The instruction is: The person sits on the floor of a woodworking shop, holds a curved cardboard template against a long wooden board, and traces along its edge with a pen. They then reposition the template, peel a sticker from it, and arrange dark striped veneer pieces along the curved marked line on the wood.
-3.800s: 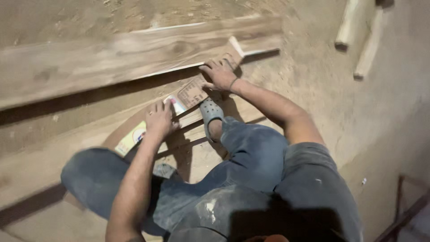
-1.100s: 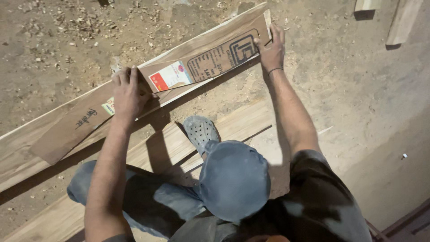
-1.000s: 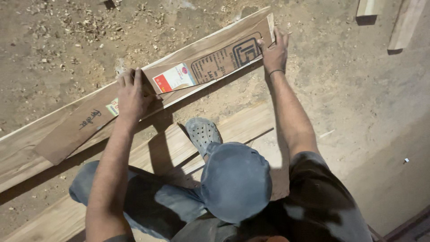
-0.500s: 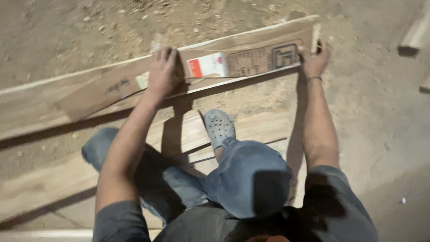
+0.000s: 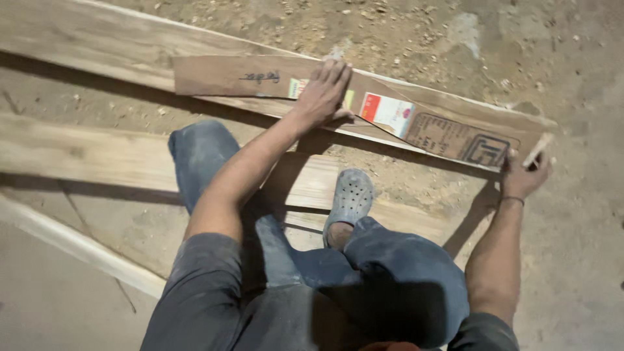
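Fingers (image 5: pixel 335 73) flat on long cardboard strip (image 5: pixel 338 104), rough plank (image 5: pixel 97 39)

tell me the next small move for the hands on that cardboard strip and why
Probably slide the right hand in to press the cardboard strip's end flat. The left hand pins its middle against the wooden plank, but the right grips only the far corner, where a small pale piece sticks up.

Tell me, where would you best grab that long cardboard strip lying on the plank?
Probably at its two ends, from the near edge. The cardboard strip is long, thin and flat on the plank, so one grip would let it sag. The left hand presses its middle; the right hand holds the far end.
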